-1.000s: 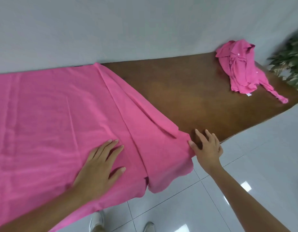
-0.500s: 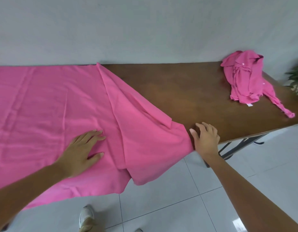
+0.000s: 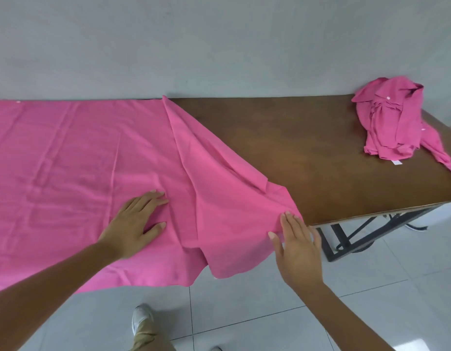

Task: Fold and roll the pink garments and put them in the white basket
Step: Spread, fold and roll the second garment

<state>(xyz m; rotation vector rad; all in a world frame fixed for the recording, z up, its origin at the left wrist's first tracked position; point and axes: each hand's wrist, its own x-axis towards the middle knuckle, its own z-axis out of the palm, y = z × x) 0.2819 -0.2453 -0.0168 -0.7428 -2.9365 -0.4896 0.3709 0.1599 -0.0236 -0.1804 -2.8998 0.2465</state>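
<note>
The large flat pink cloth garment (image 3: pixel 80 160) lies spread over the left and middle of the frame. It covers the brown wooden counter (image 3: pixel 308 153), and its right corner hangs over the near edge. The left hand (image 3: pixel 135 219) rests flat on it with straight fingers. The right hand (image 3: pixel 298 247) is also open and touches the hanging corner. Half a second ago this hand was on the bare wood beside the corner. At the upper right lies a second, crumpled pink garment (image 3: pixel 389 122) with a small white label (image 3: pixel 397 162); its writing is too small to read. Below is the white tiled floor (image 3: pixel 270 312).
</note>
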